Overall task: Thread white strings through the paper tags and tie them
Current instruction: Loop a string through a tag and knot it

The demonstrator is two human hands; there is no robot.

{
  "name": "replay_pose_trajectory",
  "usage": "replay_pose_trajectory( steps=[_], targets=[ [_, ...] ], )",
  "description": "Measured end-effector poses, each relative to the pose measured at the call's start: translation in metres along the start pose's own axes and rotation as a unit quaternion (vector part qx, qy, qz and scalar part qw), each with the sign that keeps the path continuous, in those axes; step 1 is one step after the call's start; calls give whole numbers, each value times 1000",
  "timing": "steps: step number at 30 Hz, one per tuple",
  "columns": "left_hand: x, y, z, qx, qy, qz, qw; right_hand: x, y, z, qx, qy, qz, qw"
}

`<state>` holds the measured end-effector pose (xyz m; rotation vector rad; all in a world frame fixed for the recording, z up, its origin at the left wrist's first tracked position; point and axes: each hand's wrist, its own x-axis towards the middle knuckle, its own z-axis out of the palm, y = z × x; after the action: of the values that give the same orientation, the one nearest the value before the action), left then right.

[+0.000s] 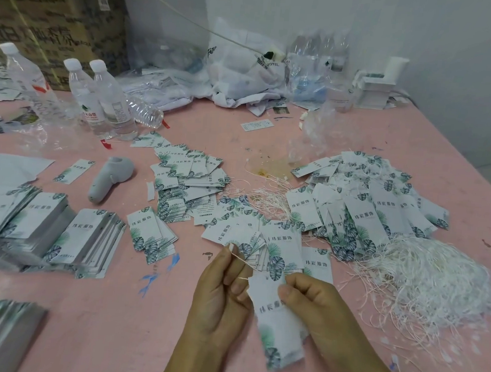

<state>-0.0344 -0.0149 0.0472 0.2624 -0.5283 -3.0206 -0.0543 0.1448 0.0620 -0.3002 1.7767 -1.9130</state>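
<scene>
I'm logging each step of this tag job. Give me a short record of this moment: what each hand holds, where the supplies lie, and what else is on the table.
left hand: pinches a white string
right hand: holds a tag by its top end
string state: runs from the left fingers to the tag's top; cannot tell if threaded
loose strings: heap right of the hands
tags with strings: pile at far right
stacked tags: left
table: pink
bottles: far left

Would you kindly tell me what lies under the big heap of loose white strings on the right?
The white string heap rests on the pink table; leaf-printed paper tags border it. Anything buried beneath is hidden.
</scene>
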Motion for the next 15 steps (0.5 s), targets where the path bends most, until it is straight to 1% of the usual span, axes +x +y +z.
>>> replay_pose_trajectory(
  steps=[2,4,5,8,10,13,15],
  targets=[
    [0,-1,0,14,3,-5,1000,-1,-1,0,-25,24,7,999],
    [0,-2,0,12,15,-6,1000,0,-1,0,-22,31,16,999],
    [1,-2,-1,8,23,-4,1000,0,-2,0,-13,21,25,999],
    [3,-2,1,-11,29,3,1000,-1,-3,-1,21,-55,60,996],
    [6,-2,0,-20,45,13,999,-2,-2,-2,21,-74,71,995],
    [9,-4,-6,-2,79,29,996,-1,-2,-7,44,-30,57,997],
    [10,-8,-7,61,91,47,993,2,-2,-12,106,5,42,993]
  ],
)
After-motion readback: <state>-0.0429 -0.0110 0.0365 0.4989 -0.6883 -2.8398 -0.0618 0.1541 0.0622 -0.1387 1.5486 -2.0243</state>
